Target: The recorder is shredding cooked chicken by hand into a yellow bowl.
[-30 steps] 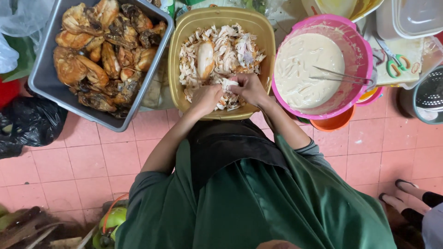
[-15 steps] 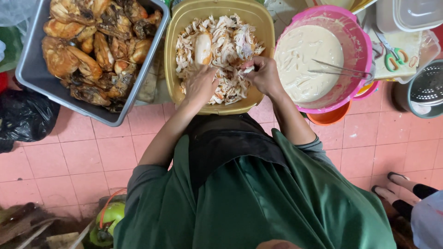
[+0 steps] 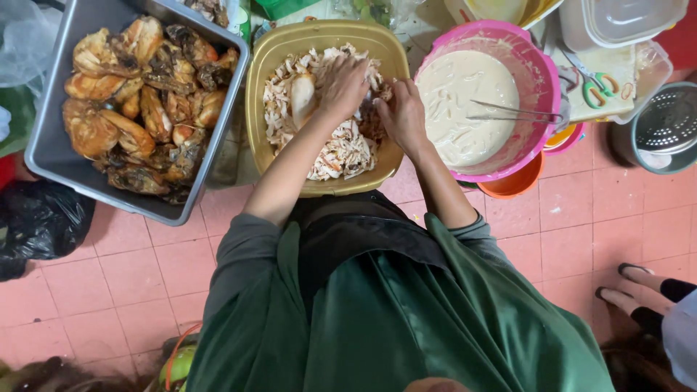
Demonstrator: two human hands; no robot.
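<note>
Since the earlier frame the left hand (image 3: 343, 86) has moved further up into the yellow tub (image 3: 255, 109), over the middle of the meat, and the right hand (image 3: 401, 112) has slid toward the tub's right rim.

The yellow tub sits on the pink tiled floor (image 3: 109, 276) and holds a heap of pale shredded chicken (image 3: 341, 149) with one larger whole piece (image 3: 303, 94) at its left. Just left of the tub stands a grey metal tray (image 3: 54, 138) packed with browned roasted chicken pieces (image 3: 138, 101). Touching the tub on its right is a pink bowl (image 3: 541, 87) of creamy white batter with metal tongs (image 3: 508, 112) lying in it. Under the pink bowl, an orange bowl (image 3: 515, 185) shows. Right of the pink bowl lie scissors (image 3: 595, 87) on a clear lidded box, and beyond them a metal strainer (image 3: 668, 123).

Both forearms reach forward from green sleeves into the tub. The left hand is palm down, fingers curled onto the shreds; its grip looks narrow, pinching meat, though what exactly it holds I cannot tell. The right hand is turned on its edge beside it, fingers bent into the shreds, its grip hidden.
</note>
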